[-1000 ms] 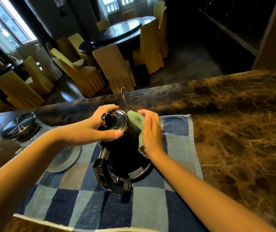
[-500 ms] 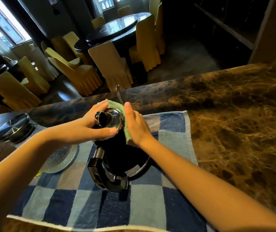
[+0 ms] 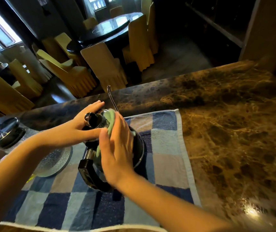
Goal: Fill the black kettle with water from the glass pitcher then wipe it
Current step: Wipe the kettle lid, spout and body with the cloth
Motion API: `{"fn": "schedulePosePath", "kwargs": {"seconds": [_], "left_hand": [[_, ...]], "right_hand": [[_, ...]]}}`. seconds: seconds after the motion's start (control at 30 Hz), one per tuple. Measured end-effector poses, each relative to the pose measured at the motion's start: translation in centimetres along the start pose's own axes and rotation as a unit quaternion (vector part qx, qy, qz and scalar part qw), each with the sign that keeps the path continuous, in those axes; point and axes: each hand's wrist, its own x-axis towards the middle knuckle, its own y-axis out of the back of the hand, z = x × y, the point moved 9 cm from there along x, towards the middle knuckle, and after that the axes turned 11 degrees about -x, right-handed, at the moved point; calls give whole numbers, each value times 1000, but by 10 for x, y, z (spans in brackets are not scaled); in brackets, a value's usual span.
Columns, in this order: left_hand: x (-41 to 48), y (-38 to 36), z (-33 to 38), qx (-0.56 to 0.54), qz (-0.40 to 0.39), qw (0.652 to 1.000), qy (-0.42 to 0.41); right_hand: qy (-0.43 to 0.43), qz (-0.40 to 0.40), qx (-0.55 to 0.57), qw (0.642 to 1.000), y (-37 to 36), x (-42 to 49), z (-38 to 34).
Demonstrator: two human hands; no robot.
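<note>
The kettle (image 3: pixel 138 145) stands on a checked towel (image 3: pixel 164 148) on the marbled surface (image 3: pixel 234 131). Its handle (image 3: pixel 87 173) faces the person and its thin spout (image 3: pixel 111 97) points away. The left hand (image 3: pixel 77 129) grips the kettle's top, thumb on the near side and fingers (image 3: pixel 97 104) reaching over the far side by the lid (image 3: pixel 94 120). The right hand (image 3: pixel 117 151) lies flat, fingers straight and close together, pressing a green cloth (image 3: pixel 110 119) against the kettle's side. Nothing pinches the cloth, so only pressure holds it.

The wiping step looks under way. The chief risk is probably tipping. A sideways push from the right hand, high on the body, could rock the kettle on the soft towel. If it is full, water could then spill from the spout or past the lid. The left hand's hold guards against that, and loosening it would remove the guard. The cloth could also slide from under the flat palm and drop. A glass piece (image 3: pixel 53 159) lies just left of the kettle, near the left forearm, where a wide swing might knock it.
</note>
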Motion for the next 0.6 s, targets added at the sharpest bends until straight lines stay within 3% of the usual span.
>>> {"fn": "schedulePosePath", "kwargs": {"seconds": [0.1,0.2,0.3,0.43,0.6], "left_hand": [[0,-2,-1,-1,-16,1000,-16],[-1,-3,1,-29,-7,1000,-5],[-3,-5,3,-39,-13,999,7],[3,-2,-2,-78,6,997,13],[4,-3,-3,-80,1,996,23]], "right_hand": [[24,11,-23,999,11,38,6],[-35,-47,-47,997,6,58,45],[-76,-29,-19,996,10,50,72],[-10,-3,-55,998,6,8,63],[54,-30,-94,994,-11,-19,15]]}}
